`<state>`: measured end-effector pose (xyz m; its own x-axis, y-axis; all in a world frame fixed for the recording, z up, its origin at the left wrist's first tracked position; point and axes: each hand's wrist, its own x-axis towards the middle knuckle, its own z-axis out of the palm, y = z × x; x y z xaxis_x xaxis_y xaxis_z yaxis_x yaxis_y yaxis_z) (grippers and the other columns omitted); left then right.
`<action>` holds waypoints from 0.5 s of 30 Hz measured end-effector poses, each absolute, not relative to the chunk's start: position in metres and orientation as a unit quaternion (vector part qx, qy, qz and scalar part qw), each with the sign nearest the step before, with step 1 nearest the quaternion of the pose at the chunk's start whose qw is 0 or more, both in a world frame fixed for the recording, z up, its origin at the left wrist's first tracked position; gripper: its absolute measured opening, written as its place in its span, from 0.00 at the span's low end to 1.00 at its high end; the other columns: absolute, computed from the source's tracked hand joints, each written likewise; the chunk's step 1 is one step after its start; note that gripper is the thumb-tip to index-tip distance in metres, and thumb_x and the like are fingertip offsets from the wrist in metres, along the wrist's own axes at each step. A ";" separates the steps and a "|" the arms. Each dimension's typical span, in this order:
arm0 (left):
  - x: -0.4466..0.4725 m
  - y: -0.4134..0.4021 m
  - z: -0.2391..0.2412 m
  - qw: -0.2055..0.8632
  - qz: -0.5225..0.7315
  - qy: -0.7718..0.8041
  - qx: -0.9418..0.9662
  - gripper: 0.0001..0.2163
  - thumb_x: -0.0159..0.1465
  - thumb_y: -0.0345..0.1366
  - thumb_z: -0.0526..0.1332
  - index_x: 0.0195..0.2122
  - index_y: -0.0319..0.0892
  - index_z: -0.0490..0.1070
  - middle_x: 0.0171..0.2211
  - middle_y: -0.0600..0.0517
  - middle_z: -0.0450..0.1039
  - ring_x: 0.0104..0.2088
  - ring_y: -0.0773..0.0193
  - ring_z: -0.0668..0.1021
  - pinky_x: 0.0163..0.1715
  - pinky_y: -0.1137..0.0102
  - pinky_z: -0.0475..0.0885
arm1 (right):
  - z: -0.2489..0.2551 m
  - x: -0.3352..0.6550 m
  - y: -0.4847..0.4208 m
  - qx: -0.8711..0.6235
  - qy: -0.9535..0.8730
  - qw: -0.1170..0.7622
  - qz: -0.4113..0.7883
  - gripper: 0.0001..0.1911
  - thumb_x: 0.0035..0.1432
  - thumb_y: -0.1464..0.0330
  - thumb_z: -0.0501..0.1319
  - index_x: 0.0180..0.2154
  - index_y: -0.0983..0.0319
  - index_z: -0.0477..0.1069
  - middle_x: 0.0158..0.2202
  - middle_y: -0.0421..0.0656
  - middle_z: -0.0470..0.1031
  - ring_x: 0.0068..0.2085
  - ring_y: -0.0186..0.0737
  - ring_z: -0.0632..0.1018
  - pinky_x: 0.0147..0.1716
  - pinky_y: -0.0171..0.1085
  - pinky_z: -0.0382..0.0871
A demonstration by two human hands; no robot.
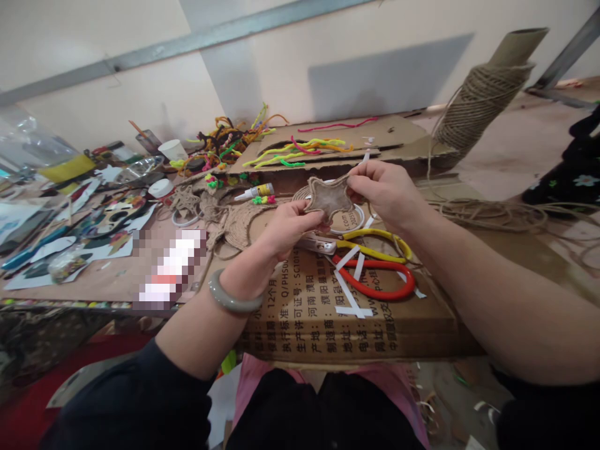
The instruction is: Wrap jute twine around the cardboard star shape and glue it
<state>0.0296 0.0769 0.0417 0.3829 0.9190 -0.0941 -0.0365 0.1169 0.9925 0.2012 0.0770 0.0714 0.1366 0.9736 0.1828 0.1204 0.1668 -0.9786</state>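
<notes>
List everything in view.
Star: one, brown, held, centre
Box: one, brown, below star
Scissors: one, yellow/red handles, on box
Strips: several, white, around scissors
Tube: one, white/yellow, left of star
Twine roll: one, tan, right rear
Cords: many, multicoloured, behind star
Cup: one, white, left rear
Bowl: one, silver, left rear
Rope pieces: several, tan, left of star
Rest, left: too cluttered to count
Bracelet: one, grey, left arm
Sleeves: two, dark, bottom corners
Left grip: one, bare, star's left
Right grip: one, bare, star's right
</notes>
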 end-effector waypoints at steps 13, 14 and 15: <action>0.033 0.070 0.046 0.648 0.329 0.447 0.521 0.04 0.53 0.31 0.67 0.29 0.37 0.75 0.27 0.49 0.79 0.27 0.66 0.79 0.31 0.70 0.74 | 0.071 0.200 0.079 -0.519 -0.516 0.565 0.381 0.17 0.52 0.86 0.56 0.19 0.62 0.67 0.15 0.34 0.65 0.18 0.25 0.64 0.21 0.31 0.57; 0.033 0.070 0.046 0.639 0.333 0.450 0.528 0.02 0.53 0.30 0.66 0.28 0.37 0.74 0.26 0.50 0.78 0.26 0.67 0.78 0.30 0.71 0.73 | 0.071 0.200 0.078 -0.520 -0.515 0.564 0.384 0.17 0.52 0.86 0.56 0.19 0.62 0.67 0.15 0.34 0.65 0.18 0.25 0.64 0.21 0.31 0.58; 0.033 0.070 0.046 0.631 0.336 0.450 0.535 0.02 0.53 0.29 0.65 0.27 0.37 0.74 0.25 0.51 0.77 0.25 0.69 0.77 0.28 0.71 0.72 | 0.072 0.199 0.078 -0.520 -0.514 0.563 0.386 0.17 0.53 0.85 0.56 0.19 0.62 0.67 0.15 0.34 0.65 0.18 0.25 0.64 0.21 0.31 0.58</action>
